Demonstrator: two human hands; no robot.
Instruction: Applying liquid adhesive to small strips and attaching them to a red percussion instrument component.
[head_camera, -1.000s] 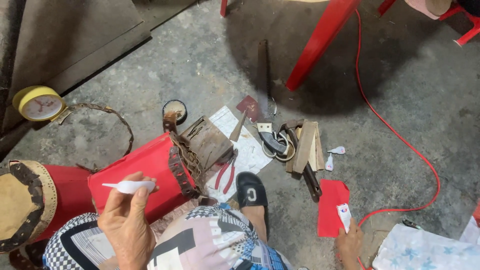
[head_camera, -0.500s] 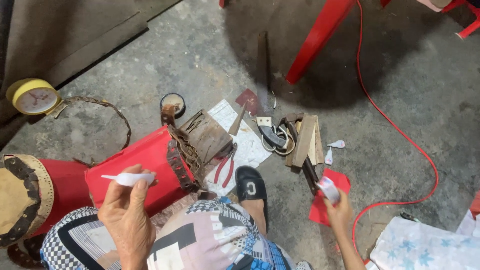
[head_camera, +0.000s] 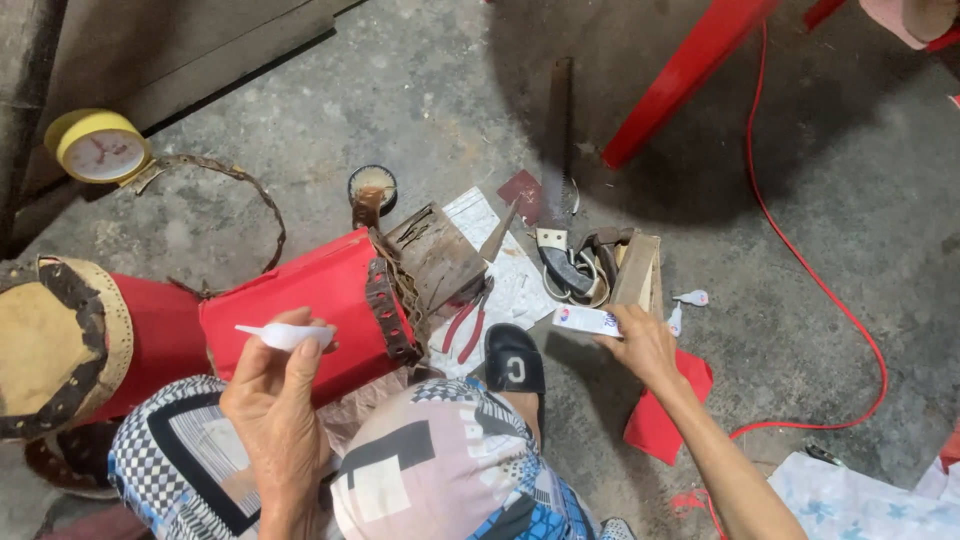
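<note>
Right now we see the left hand (head_camera: 275, 400) at lower left of the frame, fingers pinched shut on a small white tube (head_camera: 285, 335); its long axis runs roughly left-right, nozzle tip pointing toward the frame's left. It hovers just over the red drum body (head_camera: 300, 295), which lies on its side on the concrete floor (head_camera: 420, 110) right above the hand. The right hand (head_camera: 645, 345), lower centre-right, is closed around a small white packet (head_camera: 588, 320), held flat and pointing left, just beside the wooden block (head_camera: 637, 272) and over a red paper sheet (head_camera: 665, 415). Left hand is nearer the drum; right forearm stretches up from the lower right edge. Red-handled pliers (head_camera: 465, 325) lie between the hands, near a black sandal (head_camera: 513, 365).
</note>
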